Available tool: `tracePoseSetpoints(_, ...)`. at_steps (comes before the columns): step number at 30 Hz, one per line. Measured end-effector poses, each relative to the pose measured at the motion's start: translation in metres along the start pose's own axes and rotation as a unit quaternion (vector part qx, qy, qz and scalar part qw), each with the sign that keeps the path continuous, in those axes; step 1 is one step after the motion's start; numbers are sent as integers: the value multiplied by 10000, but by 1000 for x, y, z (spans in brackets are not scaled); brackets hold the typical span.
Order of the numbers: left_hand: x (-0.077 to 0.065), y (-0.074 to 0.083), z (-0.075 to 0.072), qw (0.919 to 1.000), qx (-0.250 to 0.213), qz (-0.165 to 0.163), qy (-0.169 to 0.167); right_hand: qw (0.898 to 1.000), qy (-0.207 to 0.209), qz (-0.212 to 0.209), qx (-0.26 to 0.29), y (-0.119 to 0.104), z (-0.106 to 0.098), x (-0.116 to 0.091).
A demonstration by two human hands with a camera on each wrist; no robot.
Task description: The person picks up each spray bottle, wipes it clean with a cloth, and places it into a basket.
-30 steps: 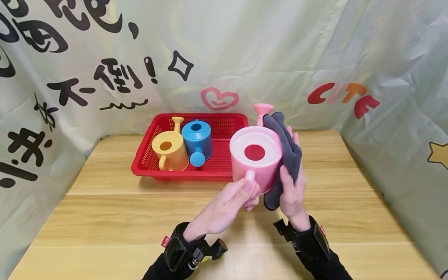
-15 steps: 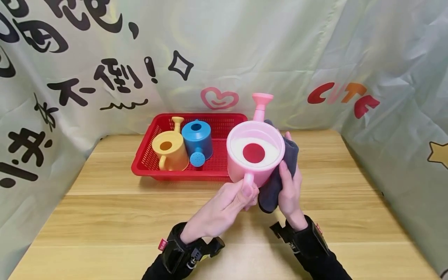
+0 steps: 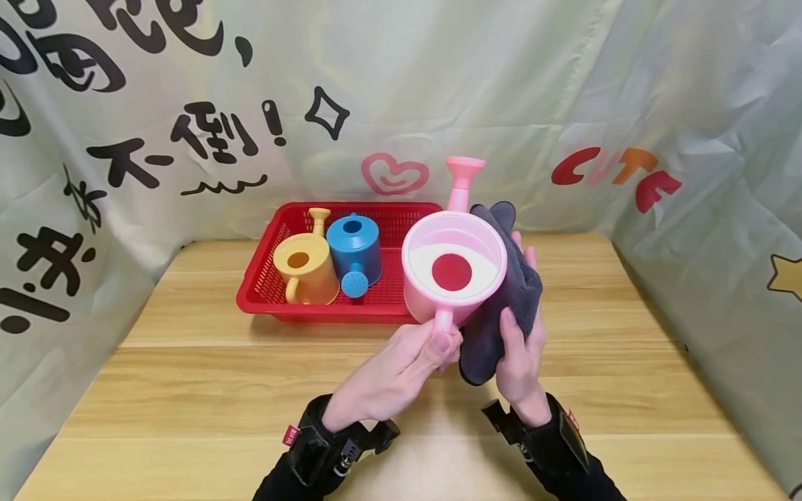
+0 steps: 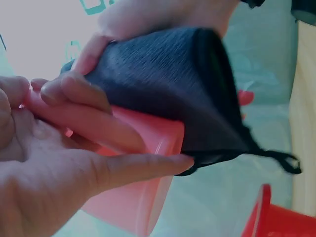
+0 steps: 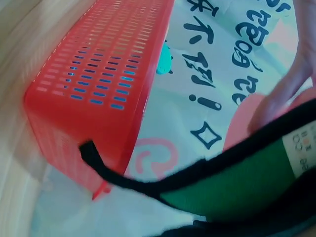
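Note:
My left hand grips the handle of a pink watering can, held above the table with its open top tilted toward me and its spout pointing away. In my right hand is a dark grey cleaning cloth, lying against the can's right side, thumb on the near face and fingers behind. The left wrist view shows the cloth over the pink can, a loop at its corner. Green lining and a white label appear in the right wrist view.
A red perforated basket stands behind on the wooden table. Inside its left half sit a yellow watering can and a blue watering can. A printed curtain surrounds the table at the back and sides.
The pink watering can has risen slightly, shifted left and tipped its top more toward me. My right hand has moved the cloth along the can's side.

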State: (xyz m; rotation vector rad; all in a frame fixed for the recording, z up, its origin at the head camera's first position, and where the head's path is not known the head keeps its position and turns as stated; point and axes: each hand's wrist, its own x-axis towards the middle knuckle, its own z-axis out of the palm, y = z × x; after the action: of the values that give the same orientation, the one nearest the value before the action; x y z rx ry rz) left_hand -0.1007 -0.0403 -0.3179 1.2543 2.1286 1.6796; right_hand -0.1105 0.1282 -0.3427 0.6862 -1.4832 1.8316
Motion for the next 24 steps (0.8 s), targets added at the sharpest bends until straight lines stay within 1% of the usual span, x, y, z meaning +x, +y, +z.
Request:
tracePoseSetpoints(2, 1, -1, 4, 9998, 180, 109, 47, 9998, 132, -128, 45, 0, 2, -1)
tracePoseSetpoints(6, 3, -3, 11, 9977, 664, 71, 75, 9982, 438, 124, 394, 0, 4, -1)
tracePoseSetpoints(8, 4, -3, 15, 9963, 865, 2, -5, 9945, 620, 291, 794, 0, 4, 1)
tracePoseSetpoints(11, 6, -4, 20, 9908, 1348, -6, -146, 9835, 902, 545, 1470, -1, 3, 5)
tracePoseSetpoints(13, 7, -4, 23, 9836, 1781, 7, -296, 9741, 1049, 779, 1846, -2, 0, 7)
tracePoseSetpoints(15, 8, -4, 26, 9716, 2322, 19, -445, 9638, 1185, 1115, 2112, -4, -3, 9)
tracePoseSetpoints(17, 9, -5, 28, 9572, 2834, 54, -589, 9542, 1337, 1478, 2230, -6, -6, 11)
tracePoseSetpoints(18, 9, -5, 29, 9500, 3053, 91, -650, 9509, 1406, 1672, 2191, -7, -7, 12)
tracePoseSetpoints(20, 9, -6, 31, 9397, 3342, 124, -720, 9418, 1549, 1987, 2225, -8, -9, 13)
tracePoseSetpoints(21, 9, -7, 31, 9364, 3431, 144, -723, 9374, 1610, 2069, 2295, -8, -9, 13)
tracePoseSetpoints(22, 9, -7, 31, 9340, 3494, 161, -733, 9366, 1630, 2151, 2234, -8, -9, 13)
tracePoseSetpoints(24, 9, -8, 30, 9338, 3496, 148, -747, 9353, 1660, 2212, 2209, -8, -9, 13)
